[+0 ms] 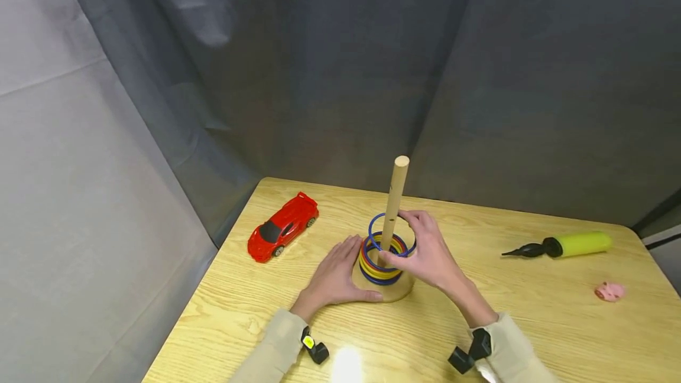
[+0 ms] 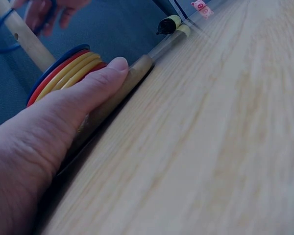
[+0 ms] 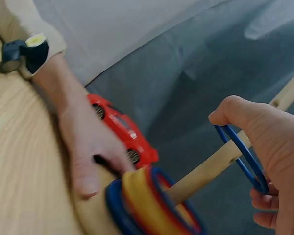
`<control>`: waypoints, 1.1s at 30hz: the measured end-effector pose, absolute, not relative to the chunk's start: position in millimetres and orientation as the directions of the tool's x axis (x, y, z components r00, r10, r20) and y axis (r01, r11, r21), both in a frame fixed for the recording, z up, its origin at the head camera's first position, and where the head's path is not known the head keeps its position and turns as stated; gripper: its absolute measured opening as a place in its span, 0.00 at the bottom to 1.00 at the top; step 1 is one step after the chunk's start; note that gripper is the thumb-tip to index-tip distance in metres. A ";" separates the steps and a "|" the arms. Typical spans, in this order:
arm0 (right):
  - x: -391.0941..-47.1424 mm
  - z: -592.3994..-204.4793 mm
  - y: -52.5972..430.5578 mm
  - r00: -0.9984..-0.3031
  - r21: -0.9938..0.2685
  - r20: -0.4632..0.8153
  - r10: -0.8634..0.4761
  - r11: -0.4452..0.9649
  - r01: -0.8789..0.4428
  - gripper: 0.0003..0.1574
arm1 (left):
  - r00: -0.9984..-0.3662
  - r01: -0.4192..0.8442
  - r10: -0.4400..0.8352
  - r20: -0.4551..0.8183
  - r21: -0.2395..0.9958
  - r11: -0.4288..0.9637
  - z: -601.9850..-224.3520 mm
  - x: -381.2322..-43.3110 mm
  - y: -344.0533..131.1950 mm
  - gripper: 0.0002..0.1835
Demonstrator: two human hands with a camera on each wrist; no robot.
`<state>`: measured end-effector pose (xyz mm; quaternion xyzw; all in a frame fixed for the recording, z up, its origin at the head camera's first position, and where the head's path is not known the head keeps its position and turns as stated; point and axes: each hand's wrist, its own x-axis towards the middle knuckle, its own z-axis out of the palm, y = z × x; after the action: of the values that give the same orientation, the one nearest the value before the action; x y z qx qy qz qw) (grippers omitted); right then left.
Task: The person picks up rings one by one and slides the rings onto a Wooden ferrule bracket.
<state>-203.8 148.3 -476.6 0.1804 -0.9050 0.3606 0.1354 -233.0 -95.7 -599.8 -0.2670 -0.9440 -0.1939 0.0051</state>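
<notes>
A wooden peg [image 1: 396, 191] stands upright on a round wooden base [image 1: 396, 294]. Blue, red and yellow rings [image 3: 138, 196] lie stacked around its foot. My right hand [image 1: 432, 253] pinches one more blue ring [image 3: 247, 155] between thumb and fingers. That ring encircles the peg and hangs above the stack, apart from it in the right wrist view. At the base's left side, my left hand [image 1: 335, 278] rests against it with fingers fairly straight. Its thumb [image 2: 105, 81] lies along the base's near edge, beside the rings.
A red toy car [image 1: 282, 226] sits on the wooden table [image 1: 239, 306], left of the base. Over to the right lie a yellow-green hand pump [image 1: 582, 244] with a black nozzle and a small pink pig toy [image 1: 610, 291]. A dark curtain [image 1: 340, 75] hangs behind the table.
</notes>
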 end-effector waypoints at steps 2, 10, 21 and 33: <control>-204.5 -487.7 146.7 -0.900 -0.609 0.371 -0.230 0.672 -0.423 0.60 | -0.859 0.503 0.500 0.110 0.359 0.786 -599.3 -232.4 -95.7 0.77; -208.6 -519.1 138.3 -0.893 -0.595 0.377 -0.246 0.675 -0.436 0.59 | -0.870 0.482 0.486 0.089 0.364 0.797 -597.2 -231.6 -97.7 0.77; -203.8 -539.7 140.8 -0.886 -0.596 0.398 -0.237 0.668 -0.446 0.56 | -0.860 0.502 0.499 0.112 0.365 0.784 -599.8 -231.4 -94.4 0.76; -194.8 -536.6 151.2 -0.907 -0.611 0.351 -0.233 0.676 -0.411 0.63 | -0.858 0.509 0.499 0.125 0.347 0.788 -601.2 -232.3 -91.3 0.76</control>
<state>-194.8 151.2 -536.6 0.1773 -0.9072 0.3610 0.1231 -232.3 -91.3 -601.2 -0.2665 -0.9453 -0.1875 0.0135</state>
